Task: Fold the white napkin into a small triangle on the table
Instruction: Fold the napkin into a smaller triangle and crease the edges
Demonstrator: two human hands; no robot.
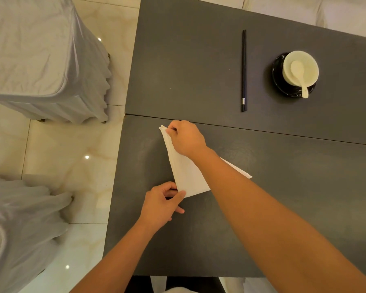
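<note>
A white napkin lies folded into a triangle on the dark grey table, near its left edge. My right hand pinches the napkin's far corner, where several layered edges show. My left hand pinches the near corner between thumb and fingers. My right forearm crosses over the napkin and hides its middle; the third corner pokes out to the right of that arm.
A pair of black chopsticks lies further back on the table. To their right a white bowl with a white spoon sits on a black saucer. White-covered chairs stand on the tiled floor to the left.
</note>
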